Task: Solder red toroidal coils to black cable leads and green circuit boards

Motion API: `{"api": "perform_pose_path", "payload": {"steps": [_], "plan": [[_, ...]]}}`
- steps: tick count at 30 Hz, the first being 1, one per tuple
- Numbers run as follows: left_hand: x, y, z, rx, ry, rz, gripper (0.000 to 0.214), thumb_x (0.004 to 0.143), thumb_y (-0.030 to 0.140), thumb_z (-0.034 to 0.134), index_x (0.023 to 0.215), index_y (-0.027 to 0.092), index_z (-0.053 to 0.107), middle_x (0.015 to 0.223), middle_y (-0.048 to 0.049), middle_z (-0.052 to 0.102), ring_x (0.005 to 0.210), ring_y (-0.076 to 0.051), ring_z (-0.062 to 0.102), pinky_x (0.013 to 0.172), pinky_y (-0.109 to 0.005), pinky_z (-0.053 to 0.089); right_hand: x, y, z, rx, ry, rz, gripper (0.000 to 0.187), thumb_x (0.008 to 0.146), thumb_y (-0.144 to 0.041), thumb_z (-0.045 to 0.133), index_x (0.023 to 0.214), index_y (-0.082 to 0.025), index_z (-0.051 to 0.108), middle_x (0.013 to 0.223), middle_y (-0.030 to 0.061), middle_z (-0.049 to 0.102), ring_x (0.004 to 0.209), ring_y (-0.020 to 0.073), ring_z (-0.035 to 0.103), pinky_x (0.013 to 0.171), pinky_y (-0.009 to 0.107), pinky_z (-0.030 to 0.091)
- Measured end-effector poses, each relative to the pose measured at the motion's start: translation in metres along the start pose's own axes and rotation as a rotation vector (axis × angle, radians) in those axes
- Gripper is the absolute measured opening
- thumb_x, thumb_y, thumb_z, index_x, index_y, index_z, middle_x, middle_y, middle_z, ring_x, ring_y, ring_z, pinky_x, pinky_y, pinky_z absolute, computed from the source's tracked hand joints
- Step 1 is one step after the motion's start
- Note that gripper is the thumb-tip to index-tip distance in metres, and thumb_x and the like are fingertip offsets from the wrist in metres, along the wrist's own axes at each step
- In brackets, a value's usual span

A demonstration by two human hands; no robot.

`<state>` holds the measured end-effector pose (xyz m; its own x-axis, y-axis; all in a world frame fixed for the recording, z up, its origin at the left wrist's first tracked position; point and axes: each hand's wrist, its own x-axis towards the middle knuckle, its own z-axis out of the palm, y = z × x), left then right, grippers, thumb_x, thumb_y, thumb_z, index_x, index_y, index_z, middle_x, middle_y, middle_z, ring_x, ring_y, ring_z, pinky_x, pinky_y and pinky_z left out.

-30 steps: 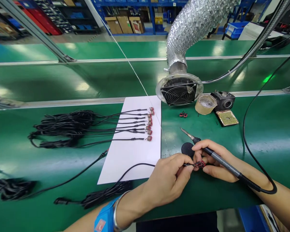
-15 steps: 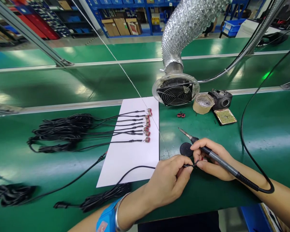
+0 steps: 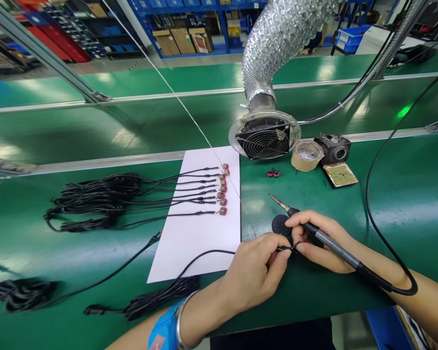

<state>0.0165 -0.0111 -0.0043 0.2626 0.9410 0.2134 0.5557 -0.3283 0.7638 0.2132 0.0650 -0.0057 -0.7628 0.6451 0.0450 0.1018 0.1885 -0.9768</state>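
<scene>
My left hand (image 3: 257, 272) pinches the stripped end of a black cable (image 3: 200, 253) that runs back across the white paper sheet (image 3: 197, 233). My right hand (image 3: 319, 240) grips a soldering iron (image 3: 314, 231) like a pen, its tip pointing up and left, and its fingertips also pinch a small red and black coil, mostly hidden, against the cable end. A black round pad (image 3: 280, 225) lies just beyond the fingers. The two hands touch at the fingertips.
Several black cables with small coils (image 3: 222, 187) soldered on lie in a row on the paper, their bundles (image 3: 95, 199) to the left. A fume fan (image 3: 264, 138) on a foil duct, a tape roll (image 3: 306, 155), an iron stand (image 3: 336, 150), a sponge tray (image 3: 339, 175) and loose coils (image 3: 273, 172) stand behind.
The coil between my right fingertips has slipped out of sight under the fingers. Both hands stay nearly where they were; the view shifted slightly.
</scene>
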Motion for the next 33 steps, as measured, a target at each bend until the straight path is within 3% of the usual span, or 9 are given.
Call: {"api": "perform_pose_path", "payload": {"steps": [7, 15, 25, 33], "plan": [[0.0, -0.001, 0.0, 0.01, 0.024, 0.009, 0.013, 0.092, 0.019, 0.049, 0.095, 0.016, 0.06, 0.066, 0.0022, 0.057, 0.052, -0.01, 0.051, 0.052, -0.022, 0.041, -0.005, 0.001, -0.008, 0.149, -0.135, 0.044, 0.054, 0.079, -0.004, 0.058, 0.128, -0.022, 0.045, 0.103, 0.004, 0.058, 0.086, 0.0111, 0.058, 0.078, 0.027, 0.052], [0.0, 0.001, -0.002, -0.008, 0.058, 0.032, 0.011, 0.091, 0.018, 0.049, 0.093, 0.017, 0.06, 0.067, 0.0021, 0.06, 0.05, -0.009, 0.05, 0.051, -0.021, 0.04, -0.005, 0.0, -0.008, 0.2, -0.195, 0.063, 0.048, 0.087, -0.005, 0.054, 0.13, -0.023, 0.042, 0.106, 0.0051, 0.054, 0.091, 0.0107, 0.059, 0.083, 0.028, 0.052], [-0.001, 0.002, -0.004, -0.067, 0.108, 0.098, 0.009, 0.09, 0.015, 0.05, 0.093, 0.015, 0.059, 0.066, 0.0023, 0.057, 0.047, -0.008, 0.046, 0.047, -0.02, 0.036, -0.006, 0.004, -0.01, 0.29, -0.185, 0.11, 0.054, 0.092, -0.012, 0.057, 0.138, -0.031, 0.038, 0.103, 0.002, 0.05, 0.078, 0.0049, 0.054, 0.068, 0.016, 0.049], [-0.002, 0.003, -0.003, -0.097, 0.121, 0.118, 0.008, 0.089, 0.013, 0.05, 0.09, 0.017, 0.057, 0.064, 0.0027, 0.056, 0.048, -0.008, 0.046, 0.048, -0.02, 0.036, -0.007, 0.006, -0.011, 0.368, -0.169, 0.114, 0.06, 0.091, -0.019, 0.061, 0.143, -0.032, 0.033, 0.105, 0.0039, 0.049, 0.095, 0.0128, 0.06, 0.071, 0.02, 0.052]]}}
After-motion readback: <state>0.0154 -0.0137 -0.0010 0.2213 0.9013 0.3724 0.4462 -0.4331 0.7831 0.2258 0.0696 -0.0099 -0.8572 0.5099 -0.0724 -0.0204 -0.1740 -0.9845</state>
